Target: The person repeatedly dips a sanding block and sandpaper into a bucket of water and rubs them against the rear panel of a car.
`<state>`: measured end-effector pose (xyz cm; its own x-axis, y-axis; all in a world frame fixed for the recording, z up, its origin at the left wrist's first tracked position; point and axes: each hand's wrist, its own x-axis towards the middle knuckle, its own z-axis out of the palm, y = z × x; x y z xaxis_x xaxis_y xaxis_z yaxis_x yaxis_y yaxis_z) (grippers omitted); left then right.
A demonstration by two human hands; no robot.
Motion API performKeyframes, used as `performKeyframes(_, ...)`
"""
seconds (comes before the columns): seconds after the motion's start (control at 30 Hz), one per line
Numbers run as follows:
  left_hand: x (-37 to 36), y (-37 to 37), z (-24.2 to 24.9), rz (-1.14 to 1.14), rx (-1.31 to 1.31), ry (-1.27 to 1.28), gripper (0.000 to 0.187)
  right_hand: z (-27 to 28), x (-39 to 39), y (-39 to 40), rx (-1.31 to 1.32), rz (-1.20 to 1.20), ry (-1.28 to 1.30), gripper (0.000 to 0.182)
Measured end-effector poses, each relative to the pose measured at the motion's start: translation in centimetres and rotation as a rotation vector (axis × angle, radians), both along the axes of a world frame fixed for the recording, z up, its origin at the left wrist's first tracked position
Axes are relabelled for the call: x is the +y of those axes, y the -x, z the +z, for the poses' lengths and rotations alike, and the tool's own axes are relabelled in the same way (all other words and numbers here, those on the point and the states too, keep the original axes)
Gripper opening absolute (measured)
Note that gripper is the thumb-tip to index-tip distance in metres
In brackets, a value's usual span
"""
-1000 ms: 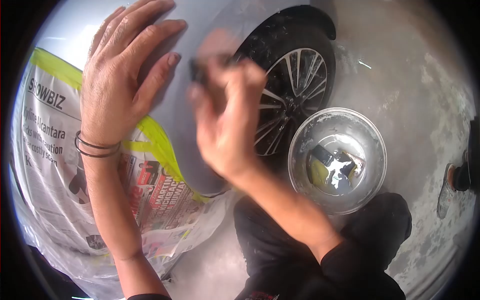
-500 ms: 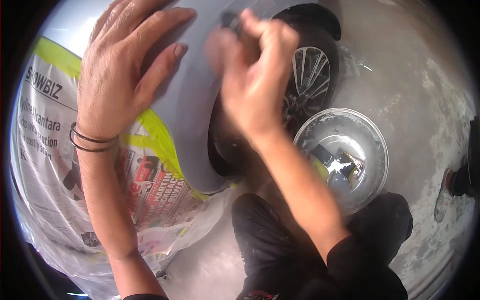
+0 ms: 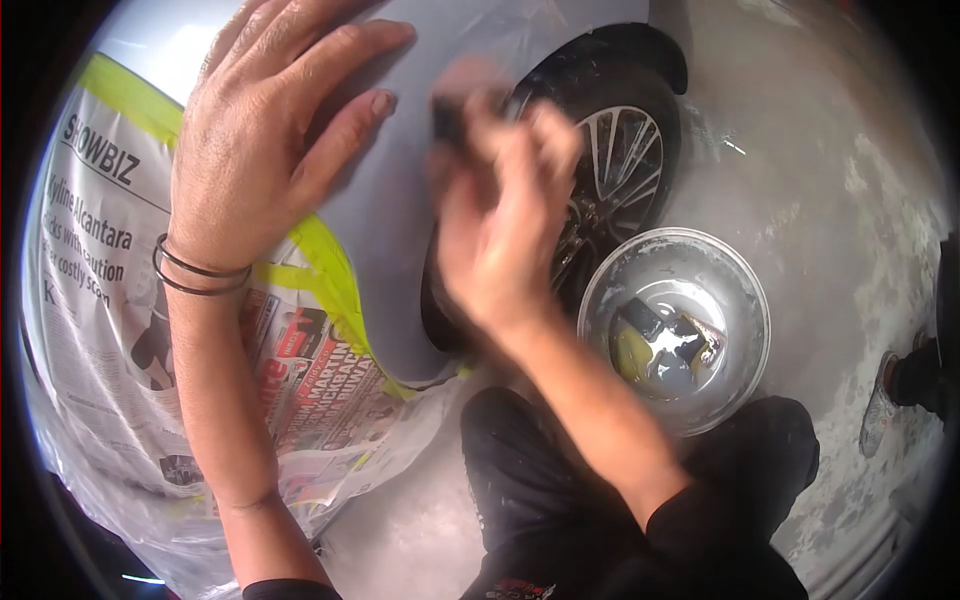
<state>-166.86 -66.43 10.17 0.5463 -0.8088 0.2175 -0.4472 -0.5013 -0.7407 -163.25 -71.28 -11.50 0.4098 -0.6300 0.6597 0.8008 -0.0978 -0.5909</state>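
My left hand (image 3: 265,130) lies with spread fingers on the grey car body panel (image 3: 385,240), two dark bands round its wrist. My right hand (image 3: 505,200), blurred by motion, is closed round a small dark pad (image 3: 452,120) at the edge of the panel, beside the wheel arch. Just beyond it is the black tyre with a silver-spoked wheel (image 3: 625,150). Yellow-green tape (image 3: 335,285) borders the panel and holds newspaper (image 3: 100,230) over the area on the left.
A metal basin (image 3: 752,330) with liquid and several dark and yellowish pieces stands on the grey floor (image 3: 810,220), right of the wheel and near my knees. Plastic sheeting (image 3: 350,490) hangs at the lower left. Another person's shoe (image 3: 878,408) is at the far right.
My right hand has moved down along the panel edge with the dark pad. The view has shifted slightly, and my left hand stays on the panel.
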Motion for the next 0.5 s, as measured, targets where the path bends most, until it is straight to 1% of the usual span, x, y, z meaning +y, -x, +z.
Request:
performKeyframes(0.03, 0.0, -0.1, -0.1, -0.009, -0.016, -0.017, 0.035, -0.6, 0.6, 1.4, 0.004, 0.029, 0.02, 0.039)
performKeyframes(0.07, 0.0, -0.2, -0.2, -0.019, -0.033, -0.033, 0.036, -0.8, 0.4, 1.5, -0.005, 0.022, 0.038, 0.042)
performKeyframes(0.1, 0.0, -0.3, -0.4, -0.028, -0.049, -0.05, 0.036, -0.9, 0.1, 1.0, -0.036, 0.069, 0.02, 0.042)
performKeyframes(0.13, 0.8, -1.0, -0.6, -0.103, -0.066, -0.048, 0.036, -0.7, -0.5, -0.7, -0.032, 0.025, 0.025, 0.04)
performKeyframes(0.2, 1.6, -1.7, -1.1, -0.171, -0.036, 0.003, 0.037, 0.3, -2.4, -4.2, -0.042, -0.061, 0.023, 0.041)
performKeyframes(0.23, 1.7, -1.8, -1.0, -0.167, 0.002, 0.041, 0.037, 0.1, -2.7, -4.8, -0.028, -0.063, 0.016, 0.042)
performKeyframes(0.3, 0.9, -1.5, -0.2, -0.092, 0.012, 0.028, 0.037, -2.2, -1.3, -2.8, -0.017, -0.021, 0.052, 0.044)
performKeyframes(0.33, -0.1, -0.5, 0.0, -0.016, -0.008, -0.027, 0.037, -3.6, -0.3, -1.6, -0.025, 0.001, 0.066, 0.045)
performKeyframes(0.37, 0.4, -0.7, 0.1, -0.029, -0.008, -0.03, 0.037, -3.8, 0.0, -0.2, -0.033, 0.023, 0.081, 0.047)
performKeyframes(0.43, 1.5, -1.2, 0.4, -0.053, -0.009, -0.036, 0.036, -4.3, -0.5, -1.1, -0.042, 0.008, 0.154, 0.047)
performKeyframes(0.47, 1.4, -1.4, 0.0, -0.108, 0.01, 0.021, 0.036, -3.1, -1.2, -2.5, -0.092, -0.026, 0.145, 0.047)
performKeyframes(0.5, 1.6, -1.8, -0.3, -0.152, 0.0, 0.003, 0.036, -1.9, -1.9, -3.9, -0.132, -0.063, 0.135, 0.047)
